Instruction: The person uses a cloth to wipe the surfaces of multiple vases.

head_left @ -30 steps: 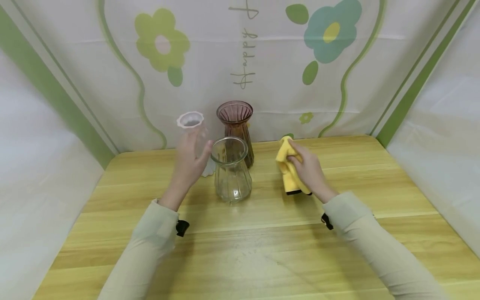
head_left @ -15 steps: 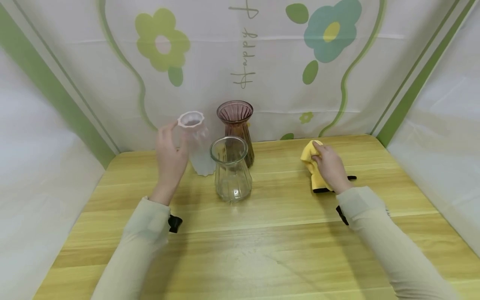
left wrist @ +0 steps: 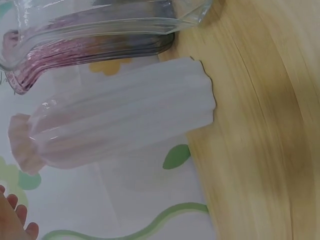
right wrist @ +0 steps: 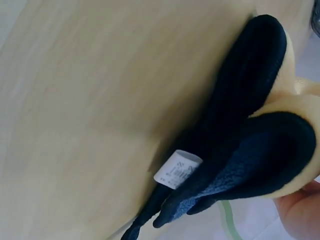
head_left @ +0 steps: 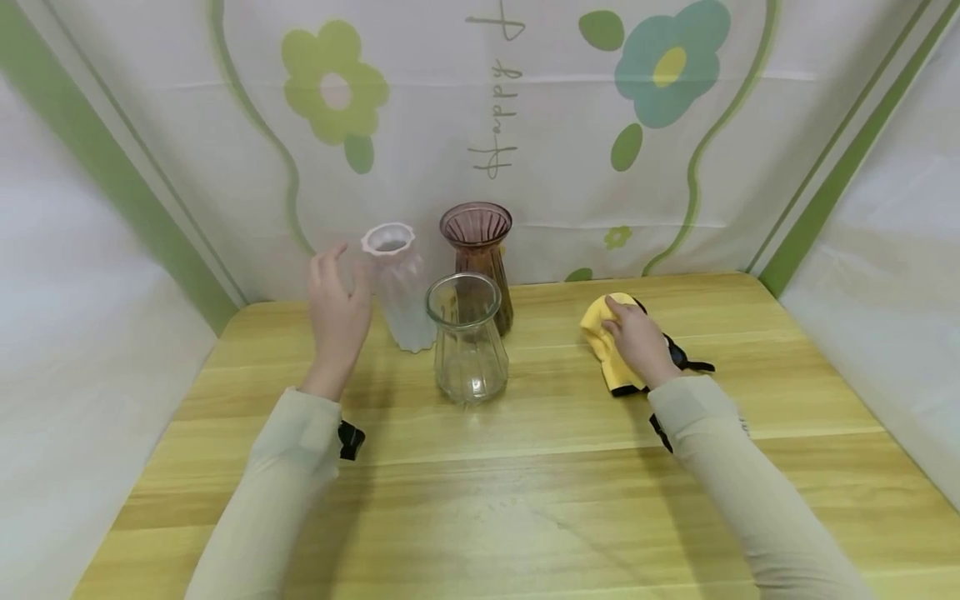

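My left hand [head_left: 335,321] is raised beside a frosted white-pink vase [head_left: 405,292], its fingers loosely bent and apart from it. That vase has a scalloped rim and stands upright; the left wrist view shows its fluted body [left wrist: 125,115] beyond my fingertips [left wrist: 21,214]. With thumb and fingers, my right hand [head_left: 637,342] pinches a yellow cloth [head_left: 606,333] at the right. In the right wrist view the cloth's black edging [right wrist: 250,65], dark blue underside [right wrist: 235,167] and white label [right wrist: 178,169] hang down folded.
A clear glass vase [head_left: 471,367] stands mid-table, in front of a purple-brown glass vase [head_left: 483,267] that it partly covers. The wooden table [head_left: 480,492] ends at a flower-printed white curtain [head_left: 435,125] behind, with white side curtains left and right.
My left hand has come off the frosted vase and moved left. The right hand has carried the yellow cloth rightward, then slightly back left and lower. All the vases stay in place.
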`<state>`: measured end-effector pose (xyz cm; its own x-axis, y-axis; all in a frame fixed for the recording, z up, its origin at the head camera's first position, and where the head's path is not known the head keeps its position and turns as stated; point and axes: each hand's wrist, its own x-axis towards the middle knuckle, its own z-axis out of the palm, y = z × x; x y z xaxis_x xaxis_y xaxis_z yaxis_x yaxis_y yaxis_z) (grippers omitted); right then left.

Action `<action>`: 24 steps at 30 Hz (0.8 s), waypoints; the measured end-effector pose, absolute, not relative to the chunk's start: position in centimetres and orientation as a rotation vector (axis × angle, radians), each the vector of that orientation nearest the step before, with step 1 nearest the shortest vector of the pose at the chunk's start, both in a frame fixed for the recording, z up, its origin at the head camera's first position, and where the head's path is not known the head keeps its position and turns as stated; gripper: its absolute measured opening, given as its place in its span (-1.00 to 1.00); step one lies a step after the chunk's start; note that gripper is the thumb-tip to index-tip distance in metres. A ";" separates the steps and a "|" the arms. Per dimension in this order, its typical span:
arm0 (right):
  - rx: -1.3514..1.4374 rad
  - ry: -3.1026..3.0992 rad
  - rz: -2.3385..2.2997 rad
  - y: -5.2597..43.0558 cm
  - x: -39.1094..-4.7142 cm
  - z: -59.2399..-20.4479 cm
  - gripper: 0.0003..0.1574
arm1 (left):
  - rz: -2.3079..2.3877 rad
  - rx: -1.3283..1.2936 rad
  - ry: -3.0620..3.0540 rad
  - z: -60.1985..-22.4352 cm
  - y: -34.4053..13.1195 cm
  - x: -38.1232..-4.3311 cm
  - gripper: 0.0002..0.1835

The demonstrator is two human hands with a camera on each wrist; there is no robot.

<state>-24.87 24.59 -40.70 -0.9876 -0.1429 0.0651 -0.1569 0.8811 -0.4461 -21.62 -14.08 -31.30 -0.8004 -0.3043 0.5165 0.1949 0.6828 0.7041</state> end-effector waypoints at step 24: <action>0.128 -2.669 0.825 24.9 -26.8 -34.1 -0.31 | -0.944 0.256 -2.512 -29.8 -15.7 -22.7 -0.35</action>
